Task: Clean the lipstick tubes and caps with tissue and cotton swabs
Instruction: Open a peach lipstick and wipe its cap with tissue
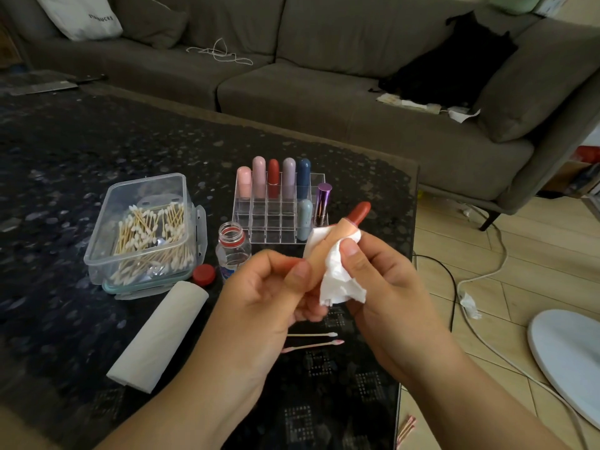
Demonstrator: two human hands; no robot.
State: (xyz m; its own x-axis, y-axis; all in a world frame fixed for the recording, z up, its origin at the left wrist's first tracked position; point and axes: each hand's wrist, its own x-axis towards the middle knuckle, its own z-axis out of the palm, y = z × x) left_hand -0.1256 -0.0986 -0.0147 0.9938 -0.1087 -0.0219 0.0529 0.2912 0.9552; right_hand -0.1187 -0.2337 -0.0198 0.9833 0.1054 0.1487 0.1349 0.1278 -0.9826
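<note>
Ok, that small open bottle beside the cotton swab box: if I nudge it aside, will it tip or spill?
The small clear bottle looks like light plastic, narrow and upright, so a high push would probably tip it. Its red cap lies off beside it, so any liquid inside could spill; I cannot tell the fill level. Pushing low near the base, away from the cotton swab box, seems safer.

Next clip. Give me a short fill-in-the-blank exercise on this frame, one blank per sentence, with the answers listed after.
1. The right hand presses a white ____ against the open lipstick.
2. The left hand grips the lipstick by its ____ end.
3. The small bottle stands open; its red ____ lies on the table beside it.
4. The clear box to the left of the lipstick organizer holds cotton ____.

Missing words: tissue; lower; cap; swabs
</note>
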